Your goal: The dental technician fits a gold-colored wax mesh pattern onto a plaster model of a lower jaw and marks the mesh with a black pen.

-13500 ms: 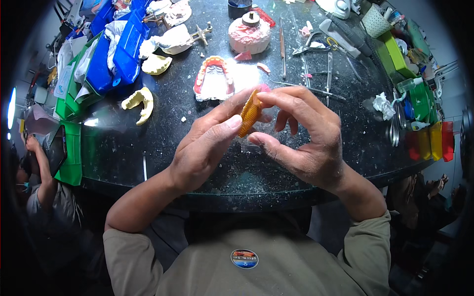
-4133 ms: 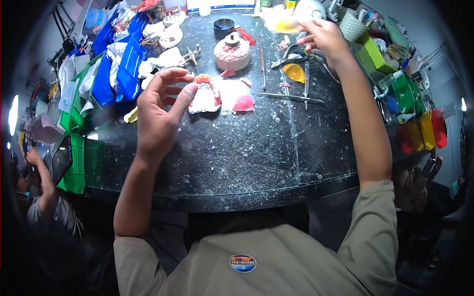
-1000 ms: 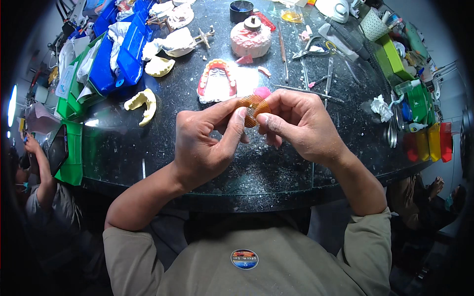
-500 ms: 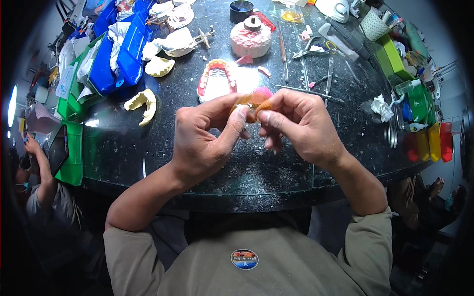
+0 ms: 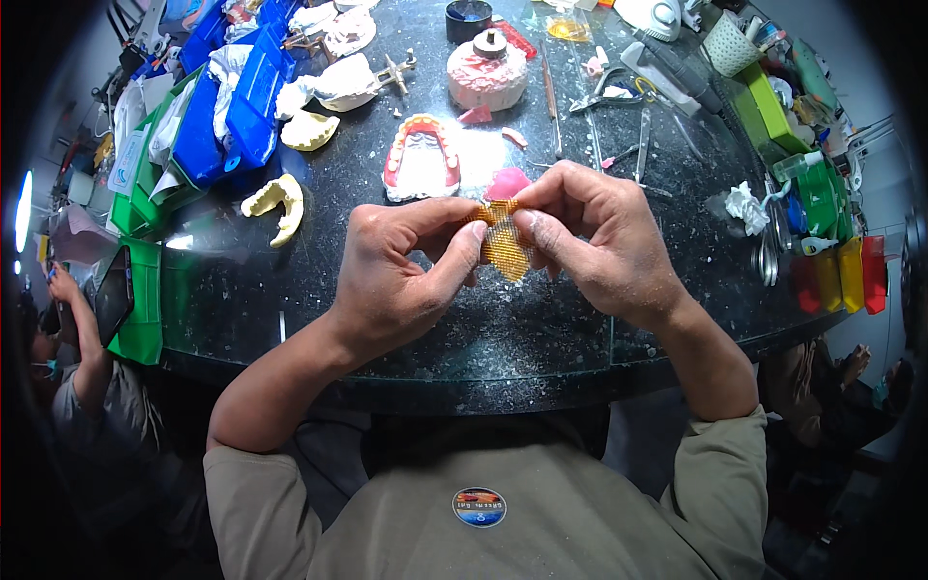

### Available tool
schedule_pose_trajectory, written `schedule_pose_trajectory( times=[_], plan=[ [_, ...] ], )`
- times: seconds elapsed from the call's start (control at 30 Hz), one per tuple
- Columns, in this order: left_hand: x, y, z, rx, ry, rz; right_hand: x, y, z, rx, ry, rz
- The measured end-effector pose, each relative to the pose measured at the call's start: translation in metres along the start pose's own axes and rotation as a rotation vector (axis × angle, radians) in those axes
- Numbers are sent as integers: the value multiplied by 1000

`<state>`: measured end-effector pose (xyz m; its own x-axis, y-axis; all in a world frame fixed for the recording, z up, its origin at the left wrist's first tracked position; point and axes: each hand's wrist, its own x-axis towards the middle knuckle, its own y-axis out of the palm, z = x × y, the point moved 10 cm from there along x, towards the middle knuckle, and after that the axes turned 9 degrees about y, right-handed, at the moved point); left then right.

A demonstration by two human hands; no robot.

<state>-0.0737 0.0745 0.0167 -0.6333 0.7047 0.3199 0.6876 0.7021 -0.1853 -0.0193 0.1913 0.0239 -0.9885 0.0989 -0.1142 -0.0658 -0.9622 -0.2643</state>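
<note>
Pinching gold mesh (image 5: 506, 254) with left hand (image 5: 391, 269) and right hand (image 5: 611, 242), on near right side of toothed model (image 5: 421, 164); apparently bent already, partly hidden; not yet set down.

On my feed I count two hands, left (image 5: 401, 275) and right (image 5: 609, 251), one golden mesh piece (image 5: 507, 249), one tooth-lined model (image 5: 422, 166), one pink domed piece (image 5: 507, 184), two cream pieces (image 5: 292, 201) (image 5: 309, 131), one round pink-and-white block (image 5: 485, 79), one black pot (image 5: 469, 23), one perforated white holder (image 5: 731, 48) and one crumpled white tissue (image 5: 746, 210).
</note>
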Motion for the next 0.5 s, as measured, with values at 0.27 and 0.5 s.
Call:
schedule_pose_trajectory(
  times=[0.27, 0.5],
  plan=[
    [3, 4, -6, 103, 43, 109, 0, 6, 14, -132, -232, 16],
    [2, 1, -4, -27, 17, 29, -4, 2, 8, -41, -123, -51]
  ],
)
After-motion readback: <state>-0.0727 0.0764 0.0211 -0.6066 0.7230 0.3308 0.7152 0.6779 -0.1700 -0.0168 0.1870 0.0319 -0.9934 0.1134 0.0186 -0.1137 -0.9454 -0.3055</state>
